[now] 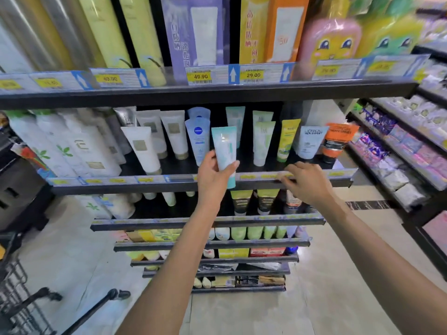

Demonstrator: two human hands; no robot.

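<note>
Both bare arms are stretched forward and up, the forearms rising side by side and the wrists held fairly straight. The left hand (214, 176) is raised, back towards the person. Its thumb lies across the front of a teal tube (225, 147) and its fingers wrap round behind, so the tube stands nearly upright in the grip. The right hand (308, 182) sits at about the same height, a little apart from the left, palm down. Its fingers (286, 177) are loosely bent and blurred, holding nothing, and the tips touch the shelf's price strip (256, 176).
</note>
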